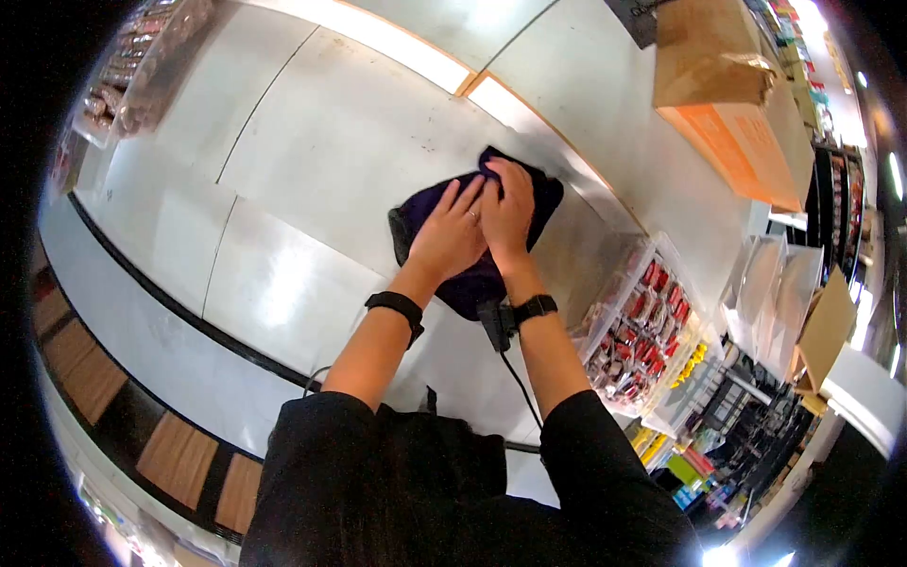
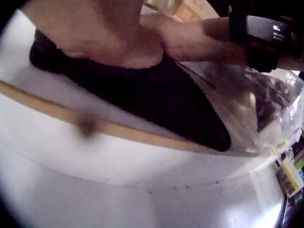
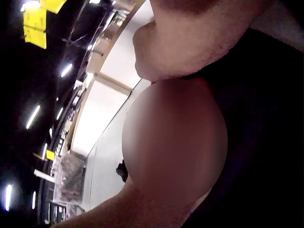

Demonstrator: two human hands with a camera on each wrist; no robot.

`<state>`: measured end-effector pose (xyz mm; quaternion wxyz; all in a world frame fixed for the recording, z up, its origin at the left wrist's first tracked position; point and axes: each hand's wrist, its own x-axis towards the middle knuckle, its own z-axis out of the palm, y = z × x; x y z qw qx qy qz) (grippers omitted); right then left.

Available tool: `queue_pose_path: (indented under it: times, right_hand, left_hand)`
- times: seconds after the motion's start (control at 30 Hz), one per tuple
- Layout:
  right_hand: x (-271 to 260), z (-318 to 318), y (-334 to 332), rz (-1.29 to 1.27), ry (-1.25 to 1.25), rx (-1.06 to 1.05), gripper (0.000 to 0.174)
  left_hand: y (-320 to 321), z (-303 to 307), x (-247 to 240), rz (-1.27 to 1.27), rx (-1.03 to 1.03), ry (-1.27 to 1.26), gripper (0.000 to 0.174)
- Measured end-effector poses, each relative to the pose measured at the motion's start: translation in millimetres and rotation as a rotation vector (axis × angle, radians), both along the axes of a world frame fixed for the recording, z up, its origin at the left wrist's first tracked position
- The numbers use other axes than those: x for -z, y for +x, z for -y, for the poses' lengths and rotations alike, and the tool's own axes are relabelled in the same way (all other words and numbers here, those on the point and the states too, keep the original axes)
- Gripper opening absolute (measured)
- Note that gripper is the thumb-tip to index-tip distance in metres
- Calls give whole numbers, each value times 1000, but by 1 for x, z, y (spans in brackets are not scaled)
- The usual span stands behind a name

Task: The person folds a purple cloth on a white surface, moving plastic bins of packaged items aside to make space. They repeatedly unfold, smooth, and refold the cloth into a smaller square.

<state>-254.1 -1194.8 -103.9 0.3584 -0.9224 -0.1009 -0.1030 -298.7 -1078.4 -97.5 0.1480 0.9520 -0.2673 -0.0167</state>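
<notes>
A folded dark purple cloth (image 1: 472, 288) lies on the white surface, its corners spreading out past both hands. My left hand (image 1: 449, 236) rests on it with the fingers stretched out, a ring on one of them. Close against it, my right hand (image 1: 510, 208) bends its fingers over the cloth's far edge and pinches a raised fold there. In the left wrist view the cloth (image 2: 156, 97) hangs as a dark flap under the hand. The right wrist view shows the cloth (image 3: 256, 128) as a black area, and a blurred patch covers part of that view.
To the right stands a clear bin (image 1: 633, 331) of red packets. A cardboard box (image 1: 732, 113) sits beyond the low white divider (image 1: 557, 142). Another clear bin (image 1: 132, 76) is at the far left. A cable (image 1: 520, 387) runs from my right wrist.
</notes>
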Motion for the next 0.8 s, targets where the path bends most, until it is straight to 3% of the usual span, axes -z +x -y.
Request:
queue_pose_path:
  times: [0.07, 0.13, 0.23, 0.33, 0.4, 0.53, 0.67, 0.8]
  right_hand:
    - [3, 21, -26, 14, -72, 196, 29]
    - [6, 40, -46, -76, -225, 362, 47]
    - [10, 48, -40, -105, -246, 434, 55]
    - [13, 38, -16, -76, -337, 386, 58]
    - [11, 34, 0, -144, -356, 146, 59]
    - [-1, -6, 35, -164, -320, -134, 57]
    - [0, -57, 62, -87, -188, -227, 59]
    - [-6, -42, 52, -80, -65, -286, 52]
  left_hand:
    - [-19, 18, 4, 16, 26, -49, 57]
    - [-33, 37, 5, 47, 32, -96, 58]
    - [-38, 49, 9, -1, 8, -145, 57]
    - [-28, 43, 12, -31, -7, -111, 56]
    - [-19, 31, 11, -40, -83, -149, 55]
    - [-7, 8, -1, -140, -300, -146, 54]
    - [6, -23, 1, -83, -482, -35, 54]
    - [5, -17, -1, -24, -439, 57, 56]
